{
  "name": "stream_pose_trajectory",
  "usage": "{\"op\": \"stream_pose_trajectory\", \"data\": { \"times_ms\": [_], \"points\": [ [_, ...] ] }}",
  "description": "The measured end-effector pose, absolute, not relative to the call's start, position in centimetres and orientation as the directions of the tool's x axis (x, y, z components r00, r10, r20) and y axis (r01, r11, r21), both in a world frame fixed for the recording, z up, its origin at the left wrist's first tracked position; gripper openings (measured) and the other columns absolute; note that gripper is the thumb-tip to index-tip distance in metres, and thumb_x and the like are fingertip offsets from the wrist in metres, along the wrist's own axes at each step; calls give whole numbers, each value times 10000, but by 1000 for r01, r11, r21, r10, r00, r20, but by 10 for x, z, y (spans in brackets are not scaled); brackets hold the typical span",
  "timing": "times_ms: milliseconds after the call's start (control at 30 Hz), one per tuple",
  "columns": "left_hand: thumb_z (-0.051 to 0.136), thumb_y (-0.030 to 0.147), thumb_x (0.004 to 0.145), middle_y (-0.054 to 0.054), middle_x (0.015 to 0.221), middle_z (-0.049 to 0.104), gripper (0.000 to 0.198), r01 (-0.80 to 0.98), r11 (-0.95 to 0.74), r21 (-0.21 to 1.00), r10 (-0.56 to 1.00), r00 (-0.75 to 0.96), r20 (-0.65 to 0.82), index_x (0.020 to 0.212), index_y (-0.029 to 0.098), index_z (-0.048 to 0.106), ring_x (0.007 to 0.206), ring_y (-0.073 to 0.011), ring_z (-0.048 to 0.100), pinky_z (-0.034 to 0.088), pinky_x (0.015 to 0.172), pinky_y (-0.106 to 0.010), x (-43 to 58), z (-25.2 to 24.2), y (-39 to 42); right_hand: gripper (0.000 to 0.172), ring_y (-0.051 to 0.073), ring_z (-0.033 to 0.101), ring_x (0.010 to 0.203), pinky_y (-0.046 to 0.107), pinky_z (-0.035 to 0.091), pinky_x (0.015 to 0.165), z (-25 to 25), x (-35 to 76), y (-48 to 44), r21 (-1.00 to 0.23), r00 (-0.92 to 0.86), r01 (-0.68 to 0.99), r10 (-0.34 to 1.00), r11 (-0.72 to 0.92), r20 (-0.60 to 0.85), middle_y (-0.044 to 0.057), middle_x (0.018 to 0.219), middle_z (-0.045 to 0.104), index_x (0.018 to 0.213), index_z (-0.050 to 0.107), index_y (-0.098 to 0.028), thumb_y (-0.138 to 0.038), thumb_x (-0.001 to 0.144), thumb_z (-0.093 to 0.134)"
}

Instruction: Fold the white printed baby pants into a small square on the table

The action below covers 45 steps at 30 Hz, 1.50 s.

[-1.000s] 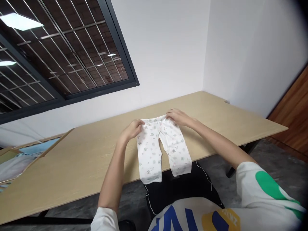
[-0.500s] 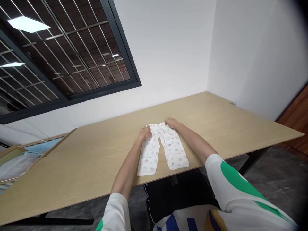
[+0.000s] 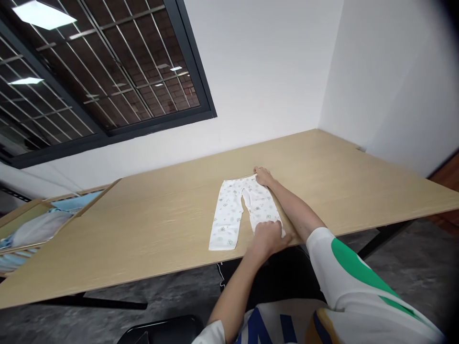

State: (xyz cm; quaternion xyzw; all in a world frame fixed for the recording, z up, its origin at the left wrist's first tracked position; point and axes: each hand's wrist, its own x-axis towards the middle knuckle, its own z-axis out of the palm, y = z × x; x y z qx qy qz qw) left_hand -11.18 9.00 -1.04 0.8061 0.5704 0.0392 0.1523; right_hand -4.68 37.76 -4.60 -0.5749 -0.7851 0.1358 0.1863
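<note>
Patterned trousers (image 3: 229,212) spread on the desk (image 3: 154,229), near the middle of its near edge, with the waistband toward the far edge; compared with half a second earlier, the left hand (image 3: 268,239) has moved from the waistband's left corner across to the right leg's hem, leaving that corner uncovered; the right hand (image 3: 264,177) remains at the waistband's right corner; one second earlier both hems hung past the near edge, whereas the left hem now lies just inside it.

Beyond the desk's left edge stands a slatted wooden crib-like frame (image 3: 27,216); within it lie a pale blue cloth (image 3: 77,201), toward the far side, and a whitish bundle (image 3: 41,229), nearer; whether the frame touches the desk cannot be told.

The left fingers (image 3: 269,225) are curled downward over the right hem, the thumb held out to the right along the near edge; the right fingers (image 3: 256,170) are slightly bent and touch the waistband's corner; whether either hand pinches the fabric cannot be told from this view.
</note>
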Motion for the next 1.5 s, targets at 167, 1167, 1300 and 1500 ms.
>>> {"op": "stream_pose_trajectory", "data": {
  "times_ms": [167, 1167, 1300, 1500],
  "points": [
    [464, 390, 977, -220, 1060, 747, 357, 891, -310, 332, 936, 347, -56, 1045, 138, 708, 993, -375, 717, 495, 884, -475, -108, -29, 81, 304, 355, 535, 1293, 488, 392, 1085, -44, -47, 384, -484, -123, 864, 990, 140, 67, 228, 1400, 576, 1219, 666, -148, -285, 960, 584],
    [445, 432, 1038, -91, 931, 734, 312, 851, 324, 414, 845, -457, 278, 1027, 206, 661, 906, -285, 678, 453, 797, -364, -286, -41, -11, 340, 250, 682, 972, 341, 545, 842, -14, -221, 342, -770, -294, 551, 938, 322, 181, 143, 1121, 675, 1266, 523, -144, -234, 944, 582],
    [456, 443, 1049, -119, 1103, 721, 340, 934, 131, 333, 853, -277, 442, 1145, 186, 656, 1027, -291, 667, 493, 907, -419, -262, -47, -20, 326, 248, 680, 1036, 389, 529, 946, -14, -222, 318, -744, -448, 465, 852, 480, 271, 121, 1150, 694, 1295, 520, -167, -225, 975, 542],
    [488, 402, 1049, -168, 1500, 577, 467, 989, 7, 145, 870, -78, 487, 1448, 165, 537, 1358, -343, 545, 466, 1038, -481, -219, -59, -30, 583, 264, 581, 1354, 416, 476, 1107, -26, -199, 211, -655, -860, 105, 399, 748, 319, 175, 1565, 515, 1526, 440, -189, -488, 1037, 545]
  ]
}}
